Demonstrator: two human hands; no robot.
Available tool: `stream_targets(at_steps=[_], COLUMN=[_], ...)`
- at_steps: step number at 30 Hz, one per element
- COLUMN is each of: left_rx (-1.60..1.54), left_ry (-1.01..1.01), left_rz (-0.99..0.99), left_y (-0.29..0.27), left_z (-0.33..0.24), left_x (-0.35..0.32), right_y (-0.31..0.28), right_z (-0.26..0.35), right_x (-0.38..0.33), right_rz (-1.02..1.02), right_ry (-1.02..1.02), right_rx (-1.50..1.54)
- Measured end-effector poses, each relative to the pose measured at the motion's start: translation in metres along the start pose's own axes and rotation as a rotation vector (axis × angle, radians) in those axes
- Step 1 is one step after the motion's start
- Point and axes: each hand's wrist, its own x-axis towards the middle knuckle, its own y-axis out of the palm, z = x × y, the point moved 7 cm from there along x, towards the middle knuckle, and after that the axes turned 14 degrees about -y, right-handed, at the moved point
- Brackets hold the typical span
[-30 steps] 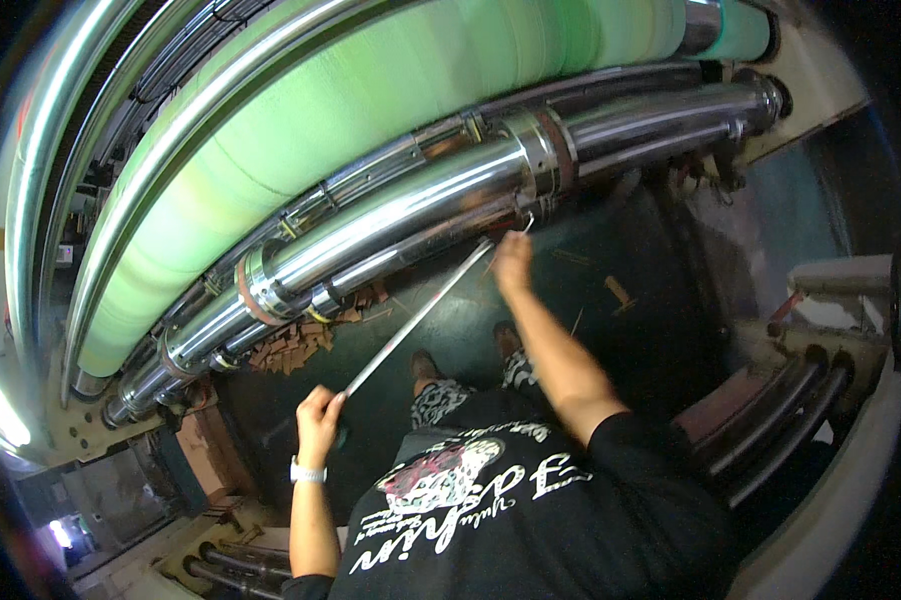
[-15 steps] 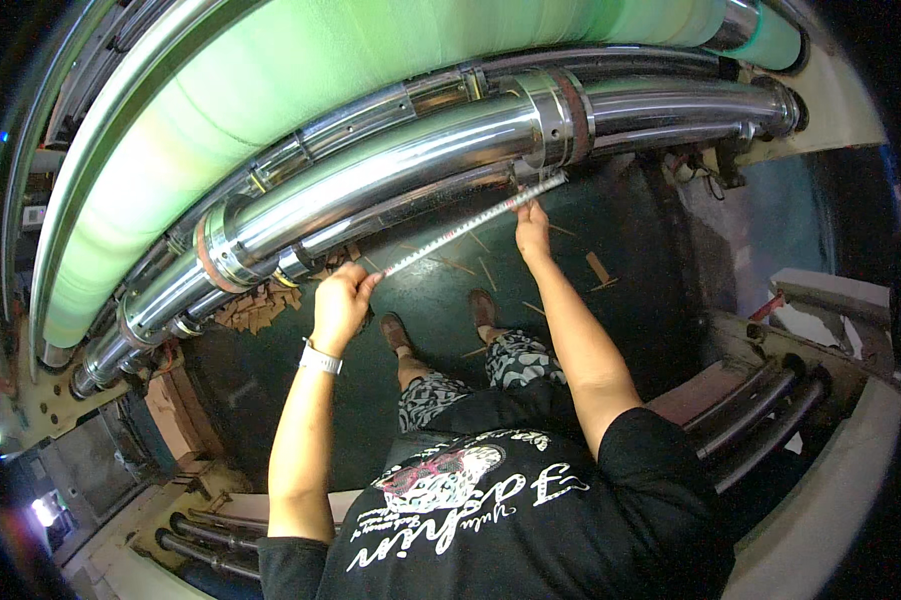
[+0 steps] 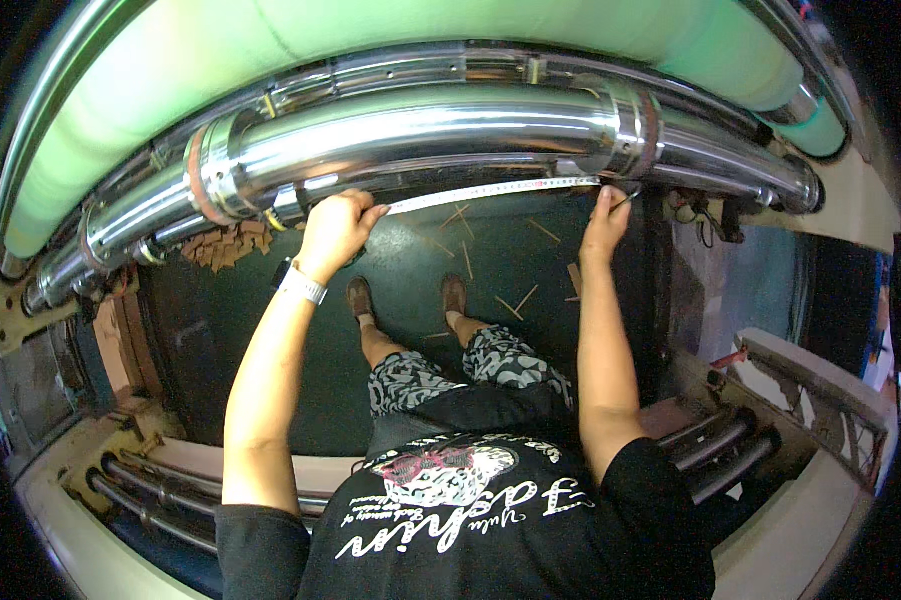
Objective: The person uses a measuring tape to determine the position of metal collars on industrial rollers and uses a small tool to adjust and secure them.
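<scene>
A white tape measure blade (image 3: 490, 190) stretches between my two hands, just under a thick shiny steel shaft (image 3: 420, 130). My left hand (image 3: 335, 232) is closed, pinching the blade's left end between thumb and fingers. Something dark shows beneath that palm, too unclear to name. My right hand (image 3: 602, 232) grips the other end of the blade near the right-hand collar (image 3: 625, 128), and a small dark tip sticks out beside its fingers. Another collar with a reddish-brown band (image 3: 210, 172) circles the shaft, above and left of my left hand.
A large pale green roller (image 3: 390, 35) lies behind the shaft. Thin cardboard strips (image 3: 515, 305) are scattered on the dark floor, with a pile of cardboard scraps (image 3: 225, 245) at left. Machine frames and dark rollers (image 3: 720, 455) flank my body.
The view has turned, so the blade lies more nearly level. My right hand has shifted right and my hands are farther apart, with a longer stretch of tape between them.
</scene>
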Motion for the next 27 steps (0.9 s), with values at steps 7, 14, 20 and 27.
stream_targets(at_steps=[7, 14, 20, 27], left_rx=[-0.077, -0.260, -0.355, -0.173], left_ry=[0.064, -0.009, -0.130, -0.160], left_rz=[0.118, 0.289, 0.388, 0.109], left_y=[-0.006, -0.041, -0.052, -0.034], left_z=[0.010, 0.107, 0.161, 0.185], left_x=[-0.009, -0.041, -0.041, -0.006], right_y=[0.013, 0.020, 0.031, 0.030], right_z=[-0.014, -0.019, -0.009, -0.061], right_x=[0.013, 0.012, 0.005, -0.036], right_rz=[0.117, 0.083, 0.148, 0.163], right_ry=[0.090, 0.192, 0.347, 0.794], right_rx=[0.073, 0.356, 0.469, 0.699])
